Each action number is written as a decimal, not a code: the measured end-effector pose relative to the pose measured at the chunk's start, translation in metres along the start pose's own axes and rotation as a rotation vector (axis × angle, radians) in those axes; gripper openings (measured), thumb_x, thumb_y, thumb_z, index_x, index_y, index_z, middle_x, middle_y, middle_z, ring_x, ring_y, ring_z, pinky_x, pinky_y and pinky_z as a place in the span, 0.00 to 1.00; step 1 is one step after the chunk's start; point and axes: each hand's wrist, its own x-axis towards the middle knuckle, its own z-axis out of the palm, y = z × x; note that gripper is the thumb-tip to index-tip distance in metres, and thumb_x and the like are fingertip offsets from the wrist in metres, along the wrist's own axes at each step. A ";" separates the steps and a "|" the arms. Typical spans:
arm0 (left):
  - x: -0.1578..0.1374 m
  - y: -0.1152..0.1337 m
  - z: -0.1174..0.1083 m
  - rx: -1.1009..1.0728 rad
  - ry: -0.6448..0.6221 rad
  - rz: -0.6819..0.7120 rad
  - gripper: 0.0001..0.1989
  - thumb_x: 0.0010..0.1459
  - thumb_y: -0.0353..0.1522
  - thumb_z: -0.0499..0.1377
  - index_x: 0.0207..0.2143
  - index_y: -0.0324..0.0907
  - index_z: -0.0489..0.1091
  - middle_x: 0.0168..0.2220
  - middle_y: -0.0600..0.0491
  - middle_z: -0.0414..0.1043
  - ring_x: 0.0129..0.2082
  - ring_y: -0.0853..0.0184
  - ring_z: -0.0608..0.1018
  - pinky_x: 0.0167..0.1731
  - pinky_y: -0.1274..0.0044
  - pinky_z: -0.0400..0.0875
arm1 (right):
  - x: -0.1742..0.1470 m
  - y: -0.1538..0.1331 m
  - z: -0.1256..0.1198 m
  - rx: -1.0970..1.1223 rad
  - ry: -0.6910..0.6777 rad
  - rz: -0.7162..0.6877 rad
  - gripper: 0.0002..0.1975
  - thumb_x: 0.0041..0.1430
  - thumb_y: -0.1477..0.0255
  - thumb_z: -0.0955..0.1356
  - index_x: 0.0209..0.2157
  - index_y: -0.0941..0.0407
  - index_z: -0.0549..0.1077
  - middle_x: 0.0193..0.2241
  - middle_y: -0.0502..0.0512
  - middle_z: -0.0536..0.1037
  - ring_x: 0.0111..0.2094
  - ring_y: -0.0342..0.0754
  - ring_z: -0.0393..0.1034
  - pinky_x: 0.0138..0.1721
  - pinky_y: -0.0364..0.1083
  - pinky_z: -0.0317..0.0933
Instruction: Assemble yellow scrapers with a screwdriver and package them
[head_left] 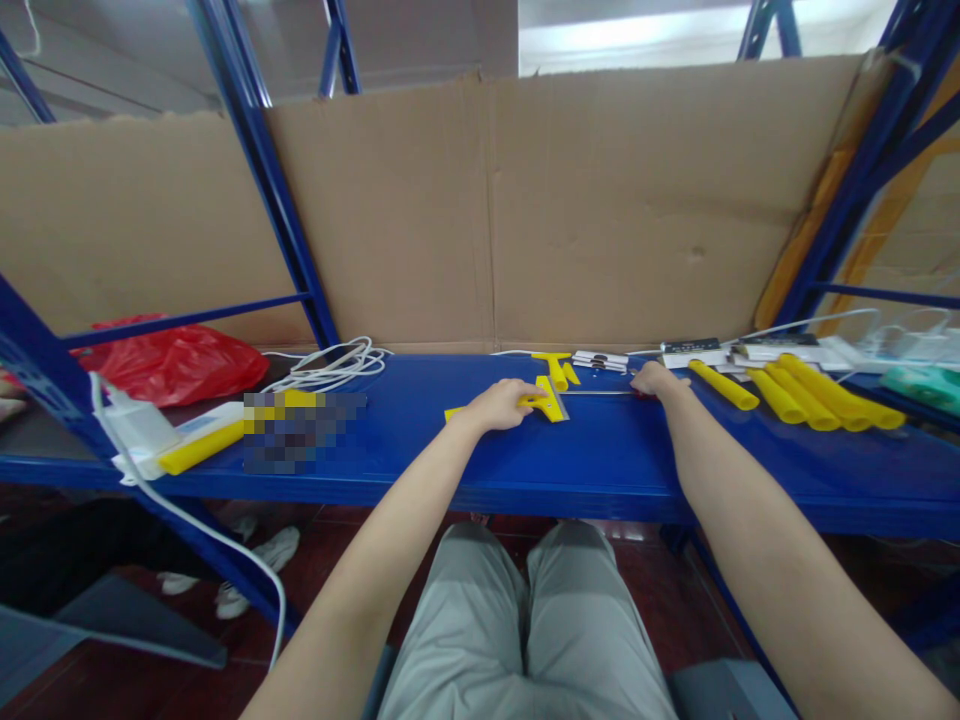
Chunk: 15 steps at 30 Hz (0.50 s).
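My left hand (501, 405) is closed around a yellow scraper (551, 401) with a flat metal blade edge facing right, held just above the blue bench. The handle end sticks out to the left of the hand. My right hand (654, 380) is closed on what looks like a screwdriver (600, 393); its thin metal shaft points left towards the scraper blade, and the fingers mostly hide its handle. Just behind the two hands lie a yellow scraper head (553, 368), a small yellow piece (571, 374) and a stack of small black-and-white packs (600, 360).
Several yellow tube handles (817, 392) lie at the right, before white-and-black boxes (694, 352). At the left are a coiled white cable (337, 365), a red plastic bag (172, 360) and another yellow handle (202, 446). Cardboard (600, 210) walls the back; blue posts (277, 200) frame the bench.
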 end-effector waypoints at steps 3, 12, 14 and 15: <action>0.001 -0.002 0.003 -0.023 0.023 -0.004 0.20 0.56 0.27 0.59 0.52 0.42 0.72 0.53 0.49 0.73 0.52 0.62 0.74 0.53 0.75 0.65 | -0.003 -0.003 -0.006 -0.014 -0.170 0.097 0.10 0.52 0.74 0.67 0.38 0.58 0.75 0.36 0.63 0.77 0.44 0.59 0.71 0.51 0.64 0.55; 0.001 0.000 0.002 -0.010 0.051 -0.021 0.19 0.55 0.32 0.61 0.51 0.43 0.73 0.53 0.49 0.73 0.51 0.60 0.75 0.52 0.73 0.66 | -0.009 -0.007 -0.009 -0.018 -0.163 0.097 0.13 0.53 0.75 0.66 0.41 0.58 0.74 0.40 0.65 0.76 0.48 0.61 0.69 0.52 0.63 0.54; 0.001 0.001 0.001 -0.008 0.055 -0.037 0.18 0.55 0.33 0.61 0.49 0.44 0.74 0.52 0.50 0.74 0.50 0.60 0.75 0.51 0.73 0.66 | -0.010 -0.008 -0.009 -0.017 -0.142 0.093 0.14 0.54 0.75 0.66 0.43 0.58 0.74 0.43 0.67 0.75 0.49 0.61 0.68 0.52 0.62 0.55; 0.002 0.001 0.002 -0.007 0.056 -0.041 0.18 0.55 0.33 0.61 0.49 0.44 0.75 0.52 0.50 0.74 0.50 0.60 0.76 0.51 0.73 0.66 | -0.010 -0.008 -0.009 -0.016 -0.133 0.093 0.14 0.54 0.75 0.65 0.43 0.58 0.74 0.44 0.67 0.75 0.50 0.61 0.68 0.52 0.61 0.55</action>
